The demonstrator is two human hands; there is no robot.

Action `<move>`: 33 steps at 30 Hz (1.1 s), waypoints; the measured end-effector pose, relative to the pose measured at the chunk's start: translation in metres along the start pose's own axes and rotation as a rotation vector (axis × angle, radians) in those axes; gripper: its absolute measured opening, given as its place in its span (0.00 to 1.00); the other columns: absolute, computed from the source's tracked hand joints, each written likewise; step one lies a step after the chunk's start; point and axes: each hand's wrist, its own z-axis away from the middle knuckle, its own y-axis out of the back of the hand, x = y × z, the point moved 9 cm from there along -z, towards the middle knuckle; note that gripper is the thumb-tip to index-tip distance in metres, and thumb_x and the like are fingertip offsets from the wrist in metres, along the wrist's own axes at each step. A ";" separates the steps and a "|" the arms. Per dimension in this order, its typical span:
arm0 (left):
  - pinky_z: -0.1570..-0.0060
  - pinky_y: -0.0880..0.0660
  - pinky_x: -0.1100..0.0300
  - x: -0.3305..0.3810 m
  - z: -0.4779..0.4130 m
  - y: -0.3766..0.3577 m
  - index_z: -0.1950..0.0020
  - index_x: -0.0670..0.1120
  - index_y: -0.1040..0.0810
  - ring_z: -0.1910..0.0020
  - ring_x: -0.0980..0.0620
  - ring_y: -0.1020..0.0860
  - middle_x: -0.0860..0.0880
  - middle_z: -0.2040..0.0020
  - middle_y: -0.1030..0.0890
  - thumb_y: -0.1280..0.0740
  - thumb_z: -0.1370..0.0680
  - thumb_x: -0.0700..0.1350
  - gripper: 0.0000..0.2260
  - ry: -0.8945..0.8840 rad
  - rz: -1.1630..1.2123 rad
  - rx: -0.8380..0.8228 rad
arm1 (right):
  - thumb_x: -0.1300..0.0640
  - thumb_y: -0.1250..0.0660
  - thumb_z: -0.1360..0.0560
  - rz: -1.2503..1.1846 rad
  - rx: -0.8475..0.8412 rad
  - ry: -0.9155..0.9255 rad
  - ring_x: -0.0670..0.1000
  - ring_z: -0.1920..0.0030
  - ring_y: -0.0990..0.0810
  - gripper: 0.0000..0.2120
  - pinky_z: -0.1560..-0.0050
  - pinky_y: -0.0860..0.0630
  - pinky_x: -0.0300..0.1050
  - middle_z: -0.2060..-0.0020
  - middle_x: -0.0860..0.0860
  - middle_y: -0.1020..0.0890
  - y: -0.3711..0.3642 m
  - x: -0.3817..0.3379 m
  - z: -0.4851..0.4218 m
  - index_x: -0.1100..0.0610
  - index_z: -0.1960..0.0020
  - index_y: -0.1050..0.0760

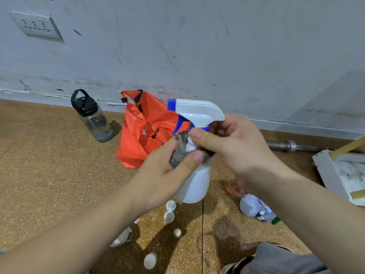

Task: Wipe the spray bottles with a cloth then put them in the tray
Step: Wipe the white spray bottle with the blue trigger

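Head view shows you mid-wipe: left hand fingers pinch the cloth against the spray bottle neck, right hand gripping it above the floor; next, probably wipe its body.

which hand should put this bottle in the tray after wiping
Probably the right hand: it grips the spray bottle at the neck, and the tray lies on its side. The left hand holds the cloth.

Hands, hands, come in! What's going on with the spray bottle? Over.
Left hand grips grey cloth against spray bottle neck. Right hand holds bottle under trigger head. Mid-wipe, up off floor. White caps scattered below.
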 end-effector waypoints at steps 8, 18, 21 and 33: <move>0.46 0.29 0.72 -0.030 0.015 -0.011 0.41 0.55 0.17 0.48 0.73 0.20 0.68 0.49 0.15 0.47 0.14 0.57 0.19 0.236 0.185 0.028 | 0.58 0.24 0.25 0.028 0.197 -0.189 0.49 0.61 0.18 0.05 0.56 0.23 0.44 0.62 0.51 0.14 0.034 0.017 -0.011 0.56 0.59 0.16; 0.34 0.24 0.46 -0.058 0.002 -0.009 0.34 0.50 0.18 0.43 0.51 0.16 0.48 0.41 0.14 0.42 0.15 0.60 0.20 0.384 0.388 0.100 | 0.64 0.26 0.24 -0.057 0.093 -0.114 0.48 0.59 0.17 0.04 0.52 0.19 0.43 0.60 0.51 0.14 0.017 0.012 -0.010 0.57 0.50 0.16; 0.42 0.22 0.45 -0.093 0.032 -0.042 0.32 0.46 0.19 0.46 0.42 0.16 0.40 0.40 0.15 0.45 0.16 0.65 0.28 0.832 0.716 -0.011 | 0.62 0.27 0.23 -0.105 0.184 -0.096 0.47 0.60 0.19 0.03 0.57 0.21 0.38 0.62 0.48 0.14 0.029 0.012 -0.014 0.57 0.50 0.16; 0.41 0.22 0.52 -0.074 0.025 -0.013 0.46 0.49 0.16 0.49 0.46 0.14 0.48 0.54 0.12 0.46 0.16 0.66 0.26 0.714 0.303 0.191 | 0.59 0.27 0.22 -0.057 0.364 -0.078 0.42 0.63 0.18 0.08 0.59 0.21 0.36 0.64 0.44 0.15 0.054 0.019 -0.020 0.61 0.45 0.17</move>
